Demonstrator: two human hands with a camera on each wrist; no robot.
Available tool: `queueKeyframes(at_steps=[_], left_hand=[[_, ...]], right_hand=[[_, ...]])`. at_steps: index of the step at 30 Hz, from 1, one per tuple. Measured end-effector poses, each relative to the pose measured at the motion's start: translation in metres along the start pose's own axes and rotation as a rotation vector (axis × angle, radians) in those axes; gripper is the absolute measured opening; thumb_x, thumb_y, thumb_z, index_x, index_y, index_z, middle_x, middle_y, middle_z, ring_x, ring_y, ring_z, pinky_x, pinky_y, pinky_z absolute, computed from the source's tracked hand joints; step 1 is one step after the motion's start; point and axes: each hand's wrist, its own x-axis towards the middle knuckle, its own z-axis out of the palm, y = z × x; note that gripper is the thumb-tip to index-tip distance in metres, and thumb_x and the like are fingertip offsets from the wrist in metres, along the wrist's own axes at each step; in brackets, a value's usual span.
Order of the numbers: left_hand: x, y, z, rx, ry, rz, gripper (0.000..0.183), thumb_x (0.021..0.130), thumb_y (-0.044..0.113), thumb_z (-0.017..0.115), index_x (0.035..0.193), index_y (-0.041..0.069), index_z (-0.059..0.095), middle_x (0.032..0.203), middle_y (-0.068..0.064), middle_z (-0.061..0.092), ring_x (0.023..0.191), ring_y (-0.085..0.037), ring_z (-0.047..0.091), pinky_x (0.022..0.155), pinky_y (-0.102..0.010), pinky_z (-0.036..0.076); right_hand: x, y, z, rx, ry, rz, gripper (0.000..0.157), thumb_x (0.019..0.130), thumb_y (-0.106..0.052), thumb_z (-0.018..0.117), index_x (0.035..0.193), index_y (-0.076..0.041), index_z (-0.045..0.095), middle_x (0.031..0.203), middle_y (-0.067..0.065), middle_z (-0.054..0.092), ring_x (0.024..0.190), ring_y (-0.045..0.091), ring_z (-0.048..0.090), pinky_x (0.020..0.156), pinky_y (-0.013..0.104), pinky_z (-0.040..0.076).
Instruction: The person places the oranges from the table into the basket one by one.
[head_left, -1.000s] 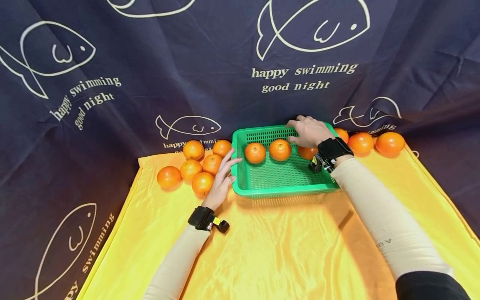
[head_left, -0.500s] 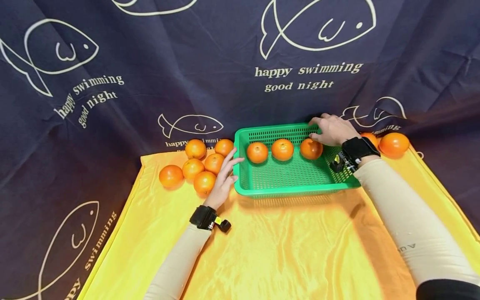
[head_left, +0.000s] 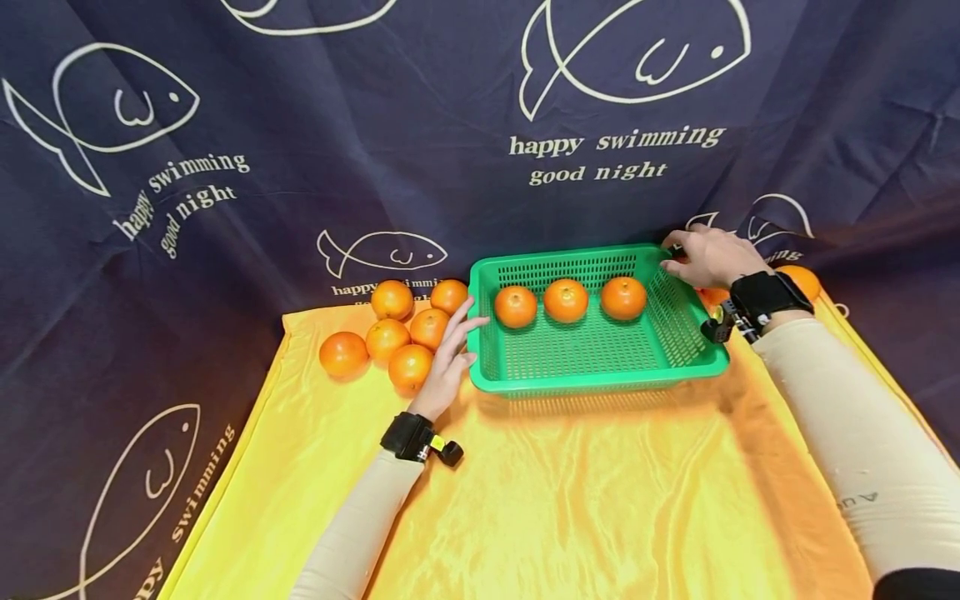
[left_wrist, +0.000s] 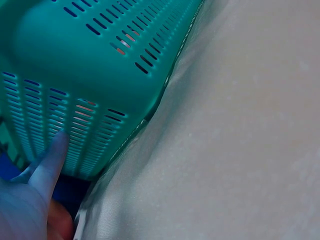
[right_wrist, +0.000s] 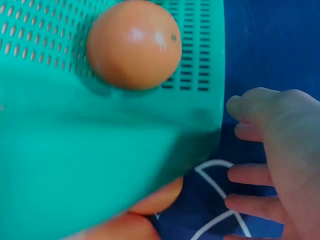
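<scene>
A green plastic basket (head_left: 600,379) with slotted walls holds a row of three oranges, the rightmost orange (head_left: 623,298) nearest my right hand. My left hand (head_left: 444,377) lies along the basket's left end with straight fingers. In the left wrist view a finger (left_wrist: 51,162) reaches up against the slotted wall. At the back right corner, my right hand (head_left: 716,257) hovers with loosely bent, spread fingers and nothing in them. The right wrist view puts it just beyond the rim, with oranges (right_wrist: 160,197) outside the basket, partly hidden.
Several loose oranges (head_left: 387,340) cluster left of the basket, close to my left hand. Another orange (head_left: 802,282) lies at the right, partly behind my right wrist. Yellow cloth (head_left: 600,500) covers the table, and a dark fish-print curtain (head_left: 450,125) rises behind it.
My right hand has moved right, from over the rightmost orange in the basket to the basket's back right corner, uncovering that orange. My left hand stays at the left end.
</scene>
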Motion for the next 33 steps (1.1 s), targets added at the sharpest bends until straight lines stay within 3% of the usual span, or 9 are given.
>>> queueKeyframes(at_steps=[5,9,14,21,33], left_hand=[[-0.001,-0.001,0.001,-0.002,-0.003,0.001,0.053,0.086,-0.009,0.041,0.139,-0.008,0.050,0.165,-0.027,0.015,0.150,-0.044,0.020,0.110,-0.078,0.020],[-0.002,-0.001,0.001,-0.005,-0.004,-0.001,0.051,0.088,-0.007,0.042,0.138,-0.010,0.049,0.165,-0.027,0.014,0.150,-0.043,0.020,0.110,-0.078,0.020],[-0.002,-0.001,0.001,0.002,-0.001,-0.004,0.054,0.086,-0.008,0.041,0.139,-0.004,0.051,0.166,-0.026,0.015,0.150,-0.042,0.020,0.110,-0.078,0.020],[0.000,0.000,0.000,0.003,-0.003,0.005,0.052,0.088,-0.006,0.042,0.139,-0.004,0.051,0.165,-0.028,0.015,0.150,-0.043,0.021,0.111,-0.076,0.021],[0.000,-0.001,-0.001,0.004,-0.009,0.007,0.052,0.089,-0.005,0.042,0.140,-0.004,0.051,0.165,-0.027,0.015,0.150,-0.040,0.021,0.111,-0.075,0.021]], right_hand=[[-0.006,0.015,-0.002,-0.007,-0.009,0.014,0.048,0.098,-0.040,0.053,0.134,-0.009,0.058,0.130,0.032,0.053,0.110,0.049,0.055,0.088,0.066,0.045],[-0.011,0.025,-0.004,-0.021,-0.070,0.066,0.052,0.098,-0.044,0.050,0.136,-0.008,0.056,0.131,0.033,0.052,0.110,0.049,0.054,0.085,0.067,0.046],[-0.017,0.035,-0.007,-0.032,-0.119,0.102,0.049,0.094,-0.043,0.056,0.130,-0.010,0.059,0.128,0.032,0.055,0.110,0.051,0.054,0.082,0.069,0.047],[-0.019,0.046,-0.009,-0.041,-0.139,0.097,0.047,0.089,-0.036,0.065,0.127,-0.009,0.063,0.130,0.034,0.056,0.117,0.055,0.051,0.091,0.073,0.042],[-0.022,0.052,0.003,-0.028,-0.188,0.134,0.064,0.086,-0.038,0.070,0.138,-0.007,0.052,0.134,0.043,0.036,0.119,0.064,0.038,0.088,0.083,0.036]])
